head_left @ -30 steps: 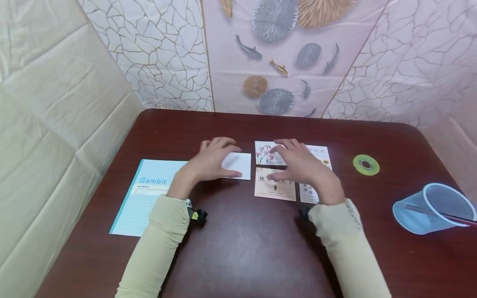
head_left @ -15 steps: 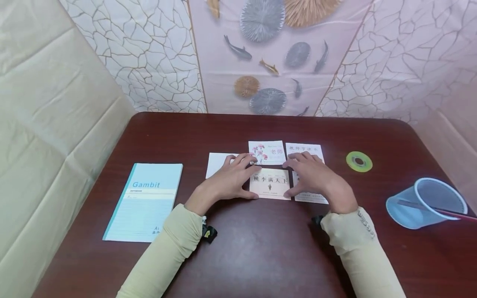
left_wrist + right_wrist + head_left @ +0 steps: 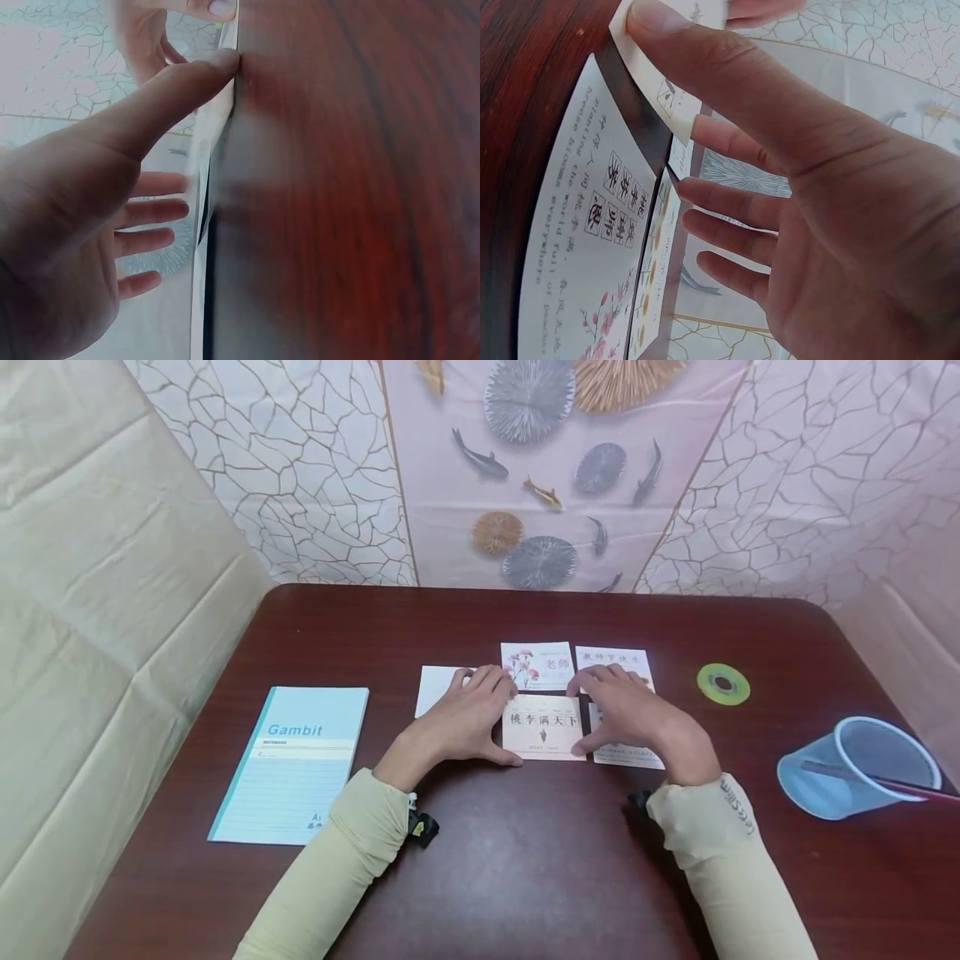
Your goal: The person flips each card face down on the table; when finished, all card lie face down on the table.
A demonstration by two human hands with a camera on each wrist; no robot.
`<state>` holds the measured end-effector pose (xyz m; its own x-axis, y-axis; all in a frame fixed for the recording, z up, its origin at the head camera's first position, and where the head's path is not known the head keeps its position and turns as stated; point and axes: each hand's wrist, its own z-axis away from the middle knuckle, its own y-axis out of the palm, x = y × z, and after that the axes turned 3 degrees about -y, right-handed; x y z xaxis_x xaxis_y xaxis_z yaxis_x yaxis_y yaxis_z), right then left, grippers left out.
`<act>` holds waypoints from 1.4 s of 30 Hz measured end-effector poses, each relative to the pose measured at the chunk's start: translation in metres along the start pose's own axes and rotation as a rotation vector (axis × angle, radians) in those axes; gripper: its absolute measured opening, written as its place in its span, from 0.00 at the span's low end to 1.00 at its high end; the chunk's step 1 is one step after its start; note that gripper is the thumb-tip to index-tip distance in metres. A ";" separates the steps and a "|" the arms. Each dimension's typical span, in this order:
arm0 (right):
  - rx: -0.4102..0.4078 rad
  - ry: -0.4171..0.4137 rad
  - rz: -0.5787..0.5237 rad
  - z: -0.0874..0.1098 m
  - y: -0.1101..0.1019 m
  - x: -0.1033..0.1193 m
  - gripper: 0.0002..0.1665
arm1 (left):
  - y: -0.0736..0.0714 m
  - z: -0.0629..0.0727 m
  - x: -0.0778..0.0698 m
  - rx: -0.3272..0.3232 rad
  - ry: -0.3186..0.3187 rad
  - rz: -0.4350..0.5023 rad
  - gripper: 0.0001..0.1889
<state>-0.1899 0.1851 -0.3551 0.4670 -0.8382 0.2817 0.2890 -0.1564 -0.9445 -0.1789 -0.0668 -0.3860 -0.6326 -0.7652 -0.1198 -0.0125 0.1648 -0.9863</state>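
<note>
In the head view a beige card [image 3: 543, 735] printed with large characters lies between both hands. My left hand [image 3: 461, 718] grips its left side, thumb at the near corner and index finger at the far one. On the opposite side my right hand [image 3: 637, 714] holds it by the right corners; the right wrist view has the thumb over the card [image 3: 649, 71] and the index finger at its edge. Beyond it are a flower card [image 3: 536, 660] and another white card [image 3: 611, 656]. A blossom-printed card [image 3: 585, 225] sits partly under the right hand in the head view.
A blank white card [image 3: 435, 685] peeks out behind the left hand. Further left is a Gambit notebook [image 3: 288, 768]. To the right are a yellow-green ring [image 3: 712, 692] and a translucent blue cup [image 3: 813, 781] with a thin dark-red stick [image 3: 911, 789] in it.
Both hands came down onto the beige card's sides, the left moving right off the blank card, the right moving off the beige card's middle. In the last half second they barely moved.
</note>
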 end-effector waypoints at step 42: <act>-0.183 -0.269 -0.100 -0.005 -0.009 0.021 0.58 | -0.038 -0.001 0.004 -0.328 -0.002 0.469 0.45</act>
<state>-0.1868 0.1664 -0.3415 0.6545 -0.6500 0.3862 0.2011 -0.3428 -0.9176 -0.1817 -0.0761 -0.3493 -0.6266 -0.5647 -0.5371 0.0297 0.6714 -0.7405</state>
